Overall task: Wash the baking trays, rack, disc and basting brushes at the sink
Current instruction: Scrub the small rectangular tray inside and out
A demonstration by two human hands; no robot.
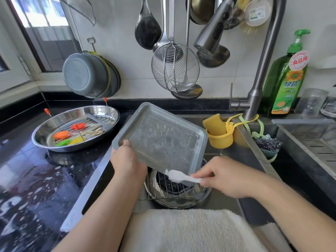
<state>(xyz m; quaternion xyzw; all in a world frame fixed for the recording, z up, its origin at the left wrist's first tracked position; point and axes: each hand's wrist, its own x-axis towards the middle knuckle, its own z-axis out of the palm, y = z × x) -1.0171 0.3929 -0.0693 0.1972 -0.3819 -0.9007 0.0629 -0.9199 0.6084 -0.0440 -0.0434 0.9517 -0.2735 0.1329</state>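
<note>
A grey rectangular baking tray [161, 137], soapy inside, is tilted over the sink. My left hand [125, 159] grips its near left edge, thumb on the rim. My right hand [225, 176] pinches a white cloth or scrubber [179, 176] at the tray's near lower edge. Below the tray a wire rack [163, 192] lies on a round metal disc [181, 201] in the sink basin. On the counter to the left an oval steel tray [111, 113] holds orange, red, green and yellow basting brushes [62, 134] and a small rack.
A faucet [258, 84] stands at the back right with a green detergent bottle [285, 82] beside it. A yellow sponge holder [221, 135] hangs on the sink's far wall. Ladles and a wire skimmer [175, 68] hang above. A towel [181, 230] lies along the near edge. The black counter [36, 179] is wet.
</note>
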